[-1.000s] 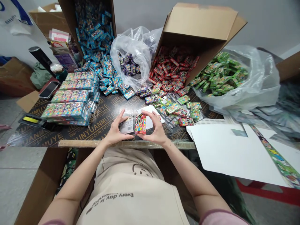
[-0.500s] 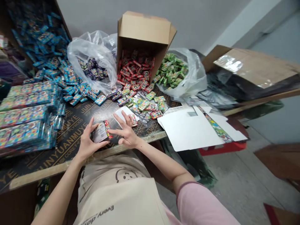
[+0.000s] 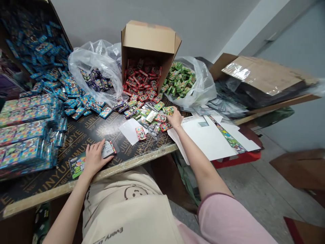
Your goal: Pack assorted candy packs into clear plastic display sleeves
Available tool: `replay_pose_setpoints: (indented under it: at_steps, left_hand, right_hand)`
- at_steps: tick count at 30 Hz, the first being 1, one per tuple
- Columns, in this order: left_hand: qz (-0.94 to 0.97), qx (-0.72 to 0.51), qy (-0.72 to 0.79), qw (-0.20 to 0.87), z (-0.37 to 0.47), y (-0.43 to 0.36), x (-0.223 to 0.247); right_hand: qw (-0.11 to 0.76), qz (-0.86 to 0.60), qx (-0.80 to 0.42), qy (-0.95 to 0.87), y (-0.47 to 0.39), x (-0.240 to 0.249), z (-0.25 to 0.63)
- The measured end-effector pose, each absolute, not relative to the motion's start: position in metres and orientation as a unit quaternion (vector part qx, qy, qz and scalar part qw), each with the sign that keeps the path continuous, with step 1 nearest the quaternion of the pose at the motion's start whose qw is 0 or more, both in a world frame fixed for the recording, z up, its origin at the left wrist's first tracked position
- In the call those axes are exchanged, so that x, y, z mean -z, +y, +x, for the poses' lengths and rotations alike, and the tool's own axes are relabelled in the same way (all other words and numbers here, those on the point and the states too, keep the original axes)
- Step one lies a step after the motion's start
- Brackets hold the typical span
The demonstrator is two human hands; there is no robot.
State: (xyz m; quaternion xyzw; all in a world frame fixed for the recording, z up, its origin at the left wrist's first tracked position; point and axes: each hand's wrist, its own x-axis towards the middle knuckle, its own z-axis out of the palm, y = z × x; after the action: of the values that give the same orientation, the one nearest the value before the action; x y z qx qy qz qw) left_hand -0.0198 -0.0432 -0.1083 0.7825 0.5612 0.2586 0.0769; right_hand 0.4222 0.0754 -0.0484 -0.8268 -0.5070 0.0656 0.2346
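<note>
My left hand (image 3: 95, 158) lies at the table's front edge, its thumb and fingers around the left part of a small clear-fronted packet (image 3: 109, 149) with a barcode and a red-and-black edge. Under its wrist side, a green printed card (image 3: 77, 165) sticks out. My right hand (image 3: 175, 119) reaches to the right of the mixed pile, fingertips closed on a small green packet (image 3: 168, 110). Between the hands, a white sheet (image 3: 129, 132) carries a single red packet (image 3: 141, 133). The mixed pile (image 3: 151, 116) holds red, green and purple packets over clear sleeves.
Stacked blue-edged packs (image 3: 24, 149) stand at left, before loose blue packets (image 3: 76, 91). Behind are a bag of purple packets (image 3: 98, 81), a cardboard box (image 3: 149, 37) of red ones and a bag of green ones (image 3: 181, 79). White cards (image 3: 208, 142) overhang the right edge.
My right hand has left the barcoded packet and moved right to the pile. The left hand has settled lower over that packet, and the green card now shows beside it.
</note>
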Motion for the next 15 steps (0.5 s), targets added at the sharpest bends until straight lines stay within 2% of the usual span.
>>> replay_pose_setpoints:
  at_steps: [4,6,10,12,15]
  left_hand:
    - [0.752,-0.299,0.580,0.097,0.002,-0.050,0.080]
    - [0.708,-0.361,0.575,0.198,0.022,-0.056,0.064]
    - [0.546,-0.425,0.522,0.498,0.055,-0.058,0.047]
    - [0.461,-0.447,0.502,0.579,0.056,-0.058,0.047]
    - [0.370,-0.475,0.482,0.637,0.041,-0.060,0.050]
  right_hand:
    - [0.409,-0.659,-0.092,-0.624,0.038,0.034,0.365]
    - [0.446,-0.567,-0.141,-0.678,0.012,0.029,0.319]
    - [0.444,-0.447,-0.226,-0.743,-0.036,0.028,0.244]
    - [0.422,-0.405,-0.261,-0.768,-0.047,0.029,0.227]
    - [0.380,-0.338,-0.320,-0.800,-0.047,0.029,0.223]
